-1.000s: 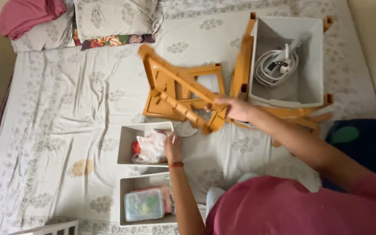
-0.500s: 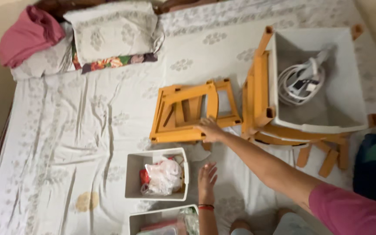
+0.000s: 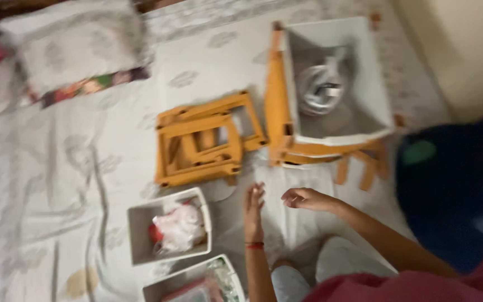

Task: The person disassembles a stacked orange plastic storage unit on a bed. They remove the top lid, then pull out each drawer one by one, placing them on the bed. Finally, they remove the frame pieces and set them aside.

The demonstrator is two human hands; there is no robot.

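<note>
We kneel over a patterned bedsheet point(image 3: 74, 184) filling the frame. At centre lies the orange frame point(image 3: 205, 142); just below it, our left hand point(image 3: 254, 210) rests flat and empty, our right point(image 3: 303, 198) hovers loosely curled, empty.

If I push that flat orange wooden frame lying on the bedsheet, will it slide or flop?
The flat orange wooden frame looks rigid, so it probably moves in one piece. It lies flat, so tipping seems unlikely. The wrinkled bedsheet may bunch and drag rather than let it slide.
</note>
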